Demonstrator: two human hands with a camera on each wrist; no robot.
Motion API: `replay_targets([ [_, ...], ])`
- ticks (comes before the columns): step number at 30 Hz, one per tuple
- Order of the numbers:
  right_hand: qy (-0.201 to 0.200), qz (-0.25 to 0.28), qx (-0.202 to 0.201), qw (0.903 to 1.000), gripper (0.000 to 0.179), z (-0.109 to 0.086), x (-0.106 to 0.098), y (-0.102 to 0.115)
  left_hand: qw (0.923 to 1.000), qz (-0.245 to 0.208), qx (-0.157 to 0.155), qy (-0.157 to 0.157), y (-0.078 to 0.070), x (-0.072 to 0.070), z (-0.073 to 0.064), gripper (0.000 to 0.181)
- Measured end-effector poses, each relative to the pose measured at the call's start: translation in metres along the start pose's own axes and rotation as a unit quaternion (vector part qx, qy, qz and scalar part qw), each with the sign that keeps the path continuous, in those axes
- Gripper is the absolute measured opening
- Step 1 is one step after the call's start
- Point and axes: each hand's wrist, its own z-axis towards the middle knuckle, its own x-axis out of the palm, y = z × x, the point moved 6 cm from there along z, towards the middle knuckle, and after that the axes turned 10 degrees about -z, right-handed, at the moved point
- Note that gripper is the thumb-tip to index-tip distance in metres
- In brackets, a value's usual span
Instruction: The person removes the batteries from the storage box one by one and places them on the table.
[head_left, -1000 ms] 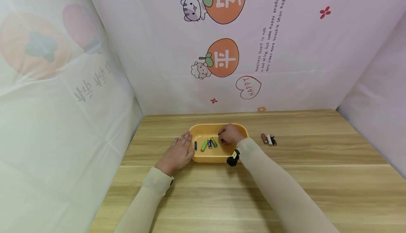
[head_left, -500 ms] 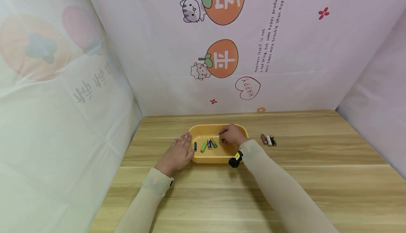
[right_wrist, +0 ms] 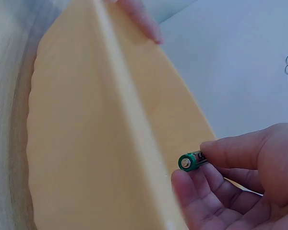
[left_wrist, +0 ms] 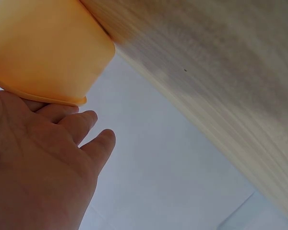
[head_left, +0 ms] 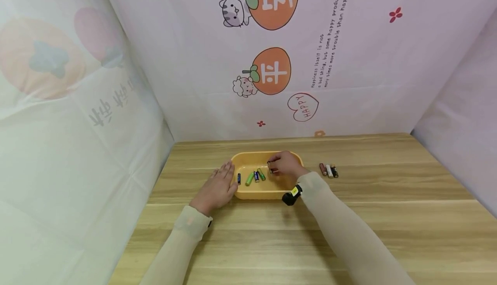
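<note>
A yellow-orange plastic tray (head_left: 268, 195) stands on the table. My left hand (head_left: 218, 188) rests along its left rim with the fingers straight; the left wrist view shows those fingers (left_wrist: 93, 122) against the tray's rim and outer wall. Over the right part of the tray, my right hand (head_left: 286, 164) pinches a battery (right_wrist: 192, 160) with a green end between thumb and fingertips. Most of that battery's length is hidden by the fingers. Lying in the tray are a dark blue battery (head_left: 238, 179) at the left, a light green battery (head_left: 250, 179), a blue-and-white battery (head_left: 256, 176) and a darker green battery (head_left: 262, 174).
Right of the tray, a brown-red battery (head_left: 322, 169), a white battery (head_left: 329, 171) and a black battery (head_left: 335, 171) lie side by side on the wooden table (head_left: 372, 216). A printed white cloth (head_left: 217, 112) hangs behind the table, with more cloth at both sides.
My right wrist has swung slightly to the right, and more of the battery in its fingers shows. My left hand and the loose batteries keep their places.
</note>
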Motion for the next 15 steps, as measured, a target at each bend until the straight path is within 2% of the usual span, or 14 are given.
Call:
replay_targets([
  [5,0.003,0.041,-0.007,0.9991,0.028,-0.004,-0.003,0.001,1.0000,-0.005,0.001,-0.005,0.000,0.000,0.000,0.062],
  [15,0.006,0.049,-0.018,0.9986,0.028,-0.012,-0.011,-0.003,0.9999,-0.004,0.006,-0.011,0.000,0.000,0.000,0.062],
])
